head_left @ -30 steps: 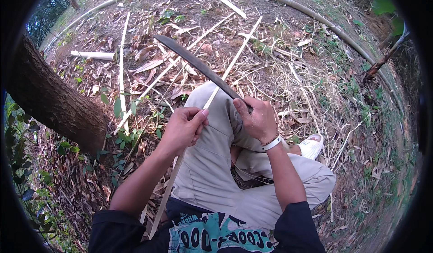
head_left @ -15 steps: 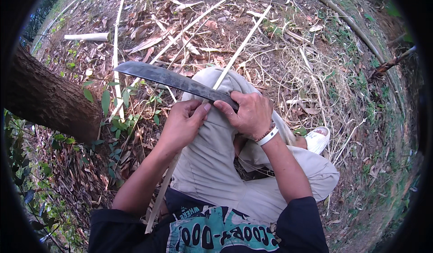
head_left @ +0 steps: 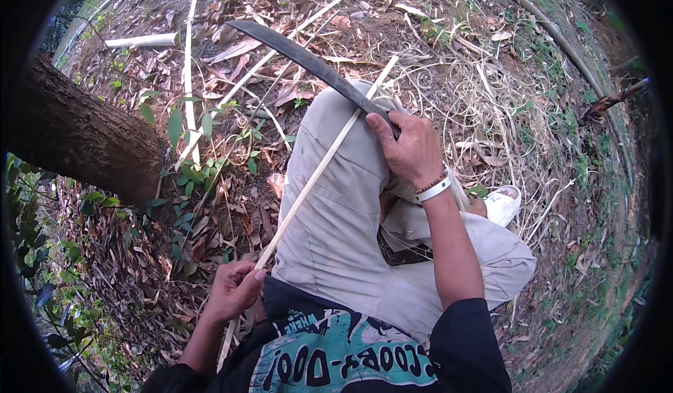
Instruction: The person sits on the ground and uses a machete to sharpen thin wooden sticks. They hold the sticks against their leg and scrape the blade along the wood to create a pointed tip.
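Our left hand [head_left: 235, 289] is clenched round the near end of the bamboo strip [head_left: 315, 172], low beside our hip, and the strip runs up across our raised knee [head_left: 343, 134]. We judge that we are mid shaving stroke; the next pull calls for a steady, shallow blade angle. Our right hand [head_left: 410, 148] grips the machete [head_left: 308, 60] handle tight, blade resting on the strip at the knee.

No packages, labels, signs or screens anywhere among the leaf litter and cut strips
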Motion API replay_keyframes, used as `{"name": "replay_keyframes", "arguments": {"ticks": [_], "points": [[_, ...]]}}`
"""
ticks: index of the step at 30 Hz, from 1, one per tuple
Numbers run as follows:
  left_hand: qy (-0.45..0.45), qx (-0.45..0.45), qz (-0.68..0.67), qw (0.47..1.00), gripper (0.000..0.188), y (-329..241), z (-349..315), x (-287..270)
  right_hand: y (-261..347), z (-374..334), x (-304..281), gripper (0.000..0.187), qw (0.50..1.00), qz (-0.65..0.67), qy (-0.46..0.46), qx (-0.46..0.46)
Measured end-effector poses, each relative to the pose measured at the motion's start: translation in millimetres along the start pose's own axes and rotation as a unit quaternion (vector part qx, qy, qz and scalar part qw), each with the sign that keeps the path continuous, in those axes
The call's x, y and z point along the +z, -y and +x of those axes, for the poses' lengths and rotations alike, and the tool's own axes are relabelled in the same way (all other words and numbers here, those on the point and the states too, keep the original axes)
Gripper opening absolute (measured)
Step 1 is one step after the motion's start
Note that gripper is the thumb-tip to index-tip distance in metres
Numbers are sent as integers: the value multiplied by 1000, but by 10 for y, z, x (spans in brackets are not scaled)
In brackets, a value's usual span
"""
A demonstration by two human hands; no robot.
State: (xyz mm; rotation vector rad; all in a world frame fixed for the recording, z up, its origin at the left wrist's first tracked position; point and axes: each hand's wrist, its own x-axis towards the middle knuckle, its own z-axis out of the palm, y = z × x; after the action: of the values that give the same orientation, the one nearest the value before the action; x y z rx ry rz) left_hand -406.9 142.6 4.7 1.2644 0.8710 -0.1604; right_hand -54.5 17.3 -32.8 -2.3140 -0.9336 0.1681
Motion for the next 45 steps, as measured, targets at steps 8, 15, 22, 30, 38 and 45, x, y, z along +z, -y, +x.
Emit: {"name": "replay_keyframes", "arguments": {"ticks": [8,15,22,30,38,45], "points": [[78,-96,-135,983,33,592,-947,-1238,127,-144,-26,69,998,-62,-3,-3],[-60,60,-159,984,38,325,-1117,-1300,-230,40,-218,71,980,187,-46,57],[109,85,-46,989,42,-905,740,310,-91,-210,-399,65,965,260,-25,-6],[191,-57,-151,968,42,-1478,1595,783,108,-157,-323,66,998,-19,56,-16],[145,-43,-59,987,45,-1372,1523,837,168,-51,-244,66,997,5,71,-36],[-20,210,282,936,48,-1125,1578,920,190,-48,-179,66,997,-16,68,-44]]}}
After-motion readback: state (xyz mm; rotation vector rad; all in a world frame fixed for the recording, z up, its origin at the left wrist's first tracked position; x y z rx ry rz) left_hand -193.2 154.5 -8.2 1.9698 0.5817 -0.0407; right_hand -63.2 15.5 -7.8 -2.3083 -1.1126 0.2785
